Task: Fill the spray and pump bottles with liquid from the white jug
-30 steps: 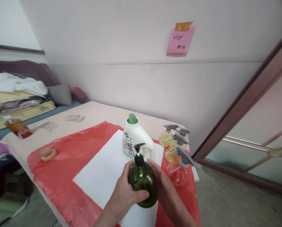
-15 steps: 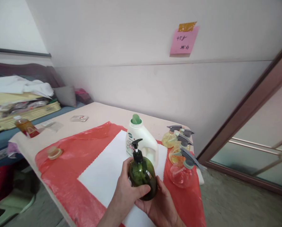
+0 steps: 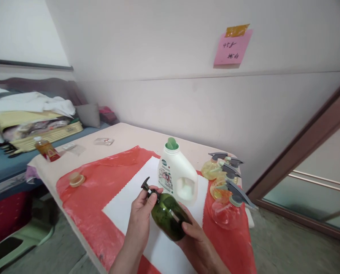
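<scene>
A dark green pump bottle [image 3: 169, 214] lies tilted between my two hands, its black pump head [image 3: 146, 184] pointing up and left. My left hand [image 3: 141, 211] is closed around the collar under the pump. The bottle's lower end rests in my right hand [image 3: 193, 233], thumb on its side, other fingers largely hidden beneath. Just behind stands a white detergent jug [image 3: 178, 173] with a green spout piece in its uncapped mouth. Under both is a white sheet with scalloped edges [image 3: 124, 211], spread over red plastic [image 3: 98, 190].
On the right stand several clear spray bottles [image 3: 225, 213] with grey triggers. A beige cap [image 3: 76, 179] sits on the red plastic at left. An amber liquid bottle [image 3: 46, 149] stands at the table's far left corner. A pink note [image 3: 233, 47] is taped to the wall.
The pump bottle has gone from nearly upright to tilted, its pump toward the left. My left hand has shifted from its body to the collar; my right hand now supports the base. The view turned slightly left.
</scene>
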Motion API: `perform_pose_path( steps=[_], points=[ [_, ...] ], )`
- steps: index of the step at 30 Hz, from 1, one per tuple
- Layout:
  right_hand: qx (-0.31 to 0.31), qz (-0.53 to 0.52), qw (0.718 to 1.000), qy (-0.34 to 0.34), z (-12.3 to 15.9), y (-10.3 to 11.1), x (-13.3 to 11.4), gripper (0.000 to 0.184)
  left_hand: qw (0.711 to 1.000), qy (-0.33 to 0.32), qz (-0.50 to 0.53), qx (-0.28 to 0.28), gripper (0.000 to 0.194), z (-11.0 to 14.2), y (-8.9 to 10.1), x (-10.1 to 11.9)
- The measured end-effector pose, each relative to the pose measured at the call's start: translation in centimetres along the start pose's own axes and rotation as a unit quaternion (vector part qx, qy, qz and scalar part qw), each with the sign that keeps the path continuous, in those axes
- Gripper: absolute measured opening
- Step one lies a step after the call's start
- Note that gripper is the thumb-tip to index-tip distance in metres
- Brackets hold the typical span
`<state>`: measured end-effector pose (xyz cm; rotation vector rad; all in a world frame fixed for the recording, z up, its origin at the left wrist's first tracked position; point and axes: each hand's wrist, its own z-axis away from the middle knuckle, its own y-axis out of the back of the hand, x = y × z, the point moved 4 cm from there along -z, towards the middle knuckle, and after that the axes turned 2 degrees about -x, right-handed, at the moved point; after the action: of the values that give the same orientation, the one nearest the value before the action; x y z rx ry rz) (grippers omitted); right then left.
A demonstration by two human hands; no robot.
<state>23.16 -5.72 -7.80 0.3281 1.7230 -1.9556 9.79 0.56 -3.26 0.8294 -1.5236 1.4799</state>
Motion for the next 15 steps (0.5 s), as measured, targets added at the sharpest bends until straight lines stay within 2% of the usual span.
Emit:
perform_pose_path(
  steps=[2,4,6,8,10,12,15],
  points=[
    [0.003,-0.023,1.000,-0.017,-0.2,0.1,0.1,0.068,1.000,0.000,0.016,0.010,0.031,0.0,0.0,0.0],
    [0.018,-0.041,0.995,-0.089,-0.3,0.6,0.7,0.065,0.999,0.007,0.032,0.012,0.031,0.0,-0.2,0.1],
    [0.020,-0.037,0.986,-0.159,-0.2,1.0,1.5,0.071,0.999,0.014,0.043,0.013,0.032,0.1,-0.3,0.2],
    [0.009,-0.028,0.981,-0.192,0.0,1.1,1.9,0.072,0.999,0.015,0.048,0.013,0.032,0.1,-0.4,0.3],
    [-0.004,-0.033,0.986,-0.166,0.1,0.9,1.8,0.065,0.998,0.014,0.053,0.018,0.031,0.0,-0.3,0.5],
    [-0.012,-0.030,0.994,-0.108,0.1,0.7,1.3,0.060,0.998,0.013,0.062,0.027,0.031,-0.1,-0.2,0.5],
    [-0.008,-0.018,0.998,-0.058,0.0,0.4,0.7,0.066,0.997,0.009,0.070,0.042,0.032,-0.2,-0.1,0.6]
  ],
)
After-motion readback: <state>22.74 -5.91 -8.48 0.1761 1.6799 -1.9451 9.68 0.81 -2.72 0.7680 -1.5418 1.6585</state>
